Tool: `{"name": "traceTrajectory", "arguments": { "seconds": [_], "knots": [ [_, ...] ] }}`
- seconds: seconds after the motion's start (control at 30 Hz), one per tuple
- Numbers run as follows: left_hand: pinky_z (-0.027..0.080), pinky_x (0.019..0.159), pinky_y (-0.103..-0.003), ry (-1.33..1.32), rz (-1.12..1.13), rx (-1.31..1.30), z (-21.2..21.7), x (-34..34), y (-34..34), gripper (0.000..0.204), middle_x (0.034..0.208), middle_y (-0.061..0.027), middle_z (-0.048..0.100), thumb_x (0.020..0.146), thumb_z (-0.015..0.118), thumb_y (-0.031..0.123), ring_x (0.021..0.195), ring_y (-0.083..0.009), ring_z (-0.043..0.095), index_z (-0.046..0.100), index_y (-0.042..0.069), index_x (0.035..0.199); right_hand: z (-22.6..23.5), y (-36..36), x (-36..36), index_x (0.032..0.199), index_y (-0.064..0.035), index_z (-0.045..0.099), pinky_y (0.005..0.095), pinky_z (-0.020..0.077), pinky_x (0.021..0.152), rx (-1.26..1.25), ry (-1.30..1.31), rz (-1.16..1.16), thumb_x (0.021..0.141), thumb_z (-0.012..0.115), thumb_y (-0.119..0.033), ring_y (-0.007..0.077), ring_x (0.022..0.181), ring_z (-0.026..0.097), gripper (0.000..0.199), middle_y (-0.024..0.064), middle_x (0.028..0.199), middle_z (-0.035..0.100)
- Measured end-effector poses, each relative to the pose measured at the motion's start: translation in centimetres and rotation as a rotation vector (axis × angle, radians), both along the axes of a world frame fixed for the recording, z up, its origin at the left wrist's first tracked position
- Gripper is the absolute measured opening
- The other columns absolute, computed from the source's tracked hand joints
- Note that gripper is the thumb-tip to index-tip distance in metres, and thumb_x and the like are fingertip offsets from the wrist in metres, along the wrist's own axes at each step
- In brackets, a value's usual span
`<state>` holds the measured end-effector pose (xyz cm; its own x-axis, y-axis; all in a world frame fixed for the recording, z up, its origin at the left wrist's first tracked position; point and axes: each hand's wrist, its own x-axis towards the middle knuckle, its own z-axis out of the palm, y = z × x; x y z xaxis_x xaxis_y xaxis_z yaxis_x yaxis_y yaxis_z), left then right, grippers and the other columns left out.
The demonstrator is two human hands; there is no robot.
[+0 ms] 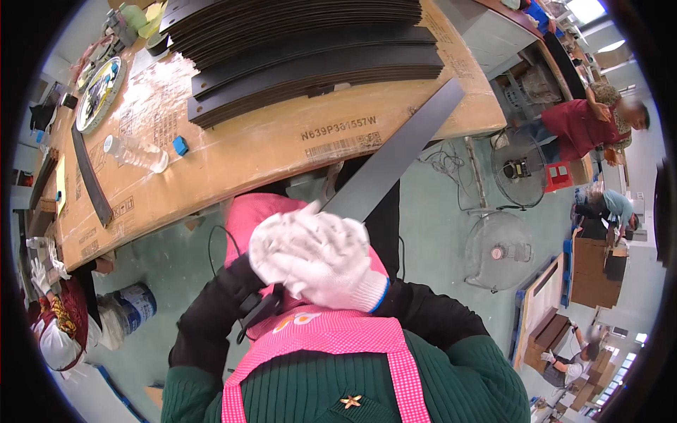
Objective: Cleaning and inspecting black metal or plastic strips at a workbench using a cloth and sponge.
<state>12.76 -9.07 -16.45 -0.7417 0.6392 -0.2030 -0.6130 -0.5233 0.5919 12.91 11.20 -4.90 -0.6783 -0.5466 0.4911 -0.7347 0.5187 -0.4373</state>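
Note:
Both my hands wear white knit gloves and come together over my lap, overlapping at the near end of a long dark grey panel (395,158). My right hand (342,271) has a blue-edged cuff and lies partly across my left hand (278,247). Their fingers look curled and pressed together, slightly blurred, so whatever they hold is hidden. Slanting up to the right, the panel rests its far end on the table, while its near end disappears behind the gloves. A black corded object (261,309) hangs beside my left wrist.
Stacked dark panels (310,70) cover the back of the cardboard-topped table (261,173). A clear bottle (137,155), a small blue block (180,146), a dark strip (90,176) and a round tray (102,99) lie leftward. Floor fans (499,252) stand at right; people work farther off.

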Motion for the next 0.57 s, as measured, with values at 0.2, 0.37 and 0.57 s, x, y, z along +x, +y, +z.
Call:
{"name": "traceTrajectory", "arguments": {
  "seconds": [0.2, 0.37, 0.57],
  "knots": [
    [0.057, 0.06, -0.039, -0.433, -0.341, 0.046, 8.4, 1.9, -3.5, 0.095, 0.114, -0.0352, 0.074, 0.11, 0.026, 0.074, 0.076, -0.0345, 0.075, 0.043, -0.005, 0.16, -2.4, 5.4, -10.1, 0.101, -0.0255, 0.081, 0.0491, 0.0545, 0.1, -0.013, -0.055, 0.023, 0.081, 0.073, -0.032, 0.0318, 0.122, 0.067, 0.022, 0.0041, 0.122, 0.076],
    [0.058, 0.055, -0.041, -0.474, -0.302, 0.026, 4.1, 2.4, -5.1, 0.104, 0.105, -0.0405, 0.073, 0.107, 0.027, 0.077, 0.067, -0.0373, 0.074, 0.035, -0.012, 0.161, -9.3, 16.2, -21.2, 0.111, -0.0195, 0.079, 0.0515, 0.0514, 0.106, 0.202, 0.136, -0.447, 0.089, 0.069, -0.033, 0.0349, 0.123, 0.065, 0.028, 0.0078, 0.127, 0.073],
    [0.063, 0.065, -0.044, -0.508, -0.319, 0.155, 1.0, 2.3, -6.4, 0.085, 0.117, -0.041, 0.072, 0.112, 0.031, 0.068, 0.082, -0.0386, 0.078, 0.043, -0.001, 0.16, -11.2, 23.0, -28.8, 0.133, -0.0203, 0.076, 0.0478, 0.0407, 0.121, 0.265, -0.119, -0.743, 0.098, 0.066, -0.043, 0.0353, 0.143, 0.053, 0.043, 0.0078, 0.147, 0.066]
  ]
}}
